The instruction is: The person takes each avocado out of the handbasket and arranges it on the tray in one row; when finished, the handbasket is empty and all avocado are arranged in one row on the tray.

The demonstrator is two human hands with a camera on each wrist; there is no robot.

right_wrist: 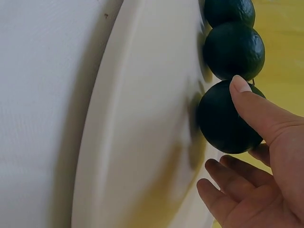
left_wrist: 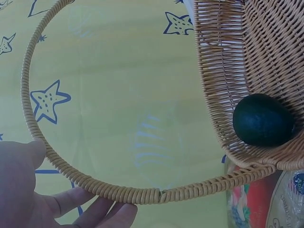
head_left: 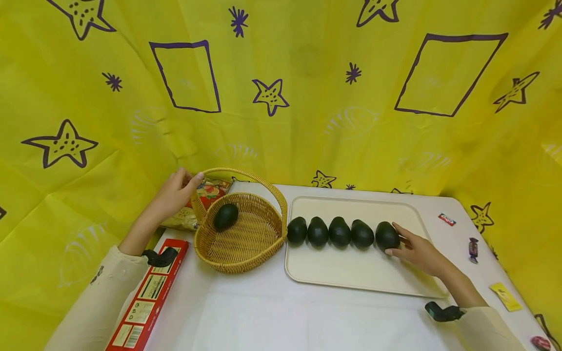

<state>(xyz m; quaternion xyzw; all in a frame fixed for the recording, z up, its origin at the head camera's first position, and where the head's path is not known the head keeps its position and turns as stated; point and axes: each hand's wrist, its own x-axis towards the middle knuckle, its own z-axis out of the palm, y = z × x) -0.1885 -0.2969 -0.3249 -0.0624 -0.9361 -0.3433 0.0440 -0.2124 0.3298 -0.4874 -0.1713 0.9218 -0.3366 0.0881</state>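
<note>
My left hand (head_left: 176,191) holds the tall handle (left_wrist: 128,194) of a shallow wicker basket (head_left: 246,265), thumb and fingertips against the woven cane. A single dark green avocado (head_left: 226,217) lies inside the basket, toward its left side. To the right, several avocados stand in a row across a cream tray (head_left: 342,273). My right hand (head_left: 417,251) grips the rightmost avocado (head_left: 387,236), with the thumb on its near side and the index finger partly hidden behind it. The other fingers of that hand spread below the avocado in the right wrist view. The neighbouring avocado (right_wrist: 234,51) sits close beside it.
A long red box (head_left: 149,297) lies left of the basket, under my left forearm. Shiny food packets (head_left: 208,192) are behind the basket. Small wrapped sweets, including a purple one (head_left: 473,250) and a yellow one (head_left: 506,296), lie right of the tray. A yellow patterned curtain (head_left: 303,136) surrounds the table.
</note>
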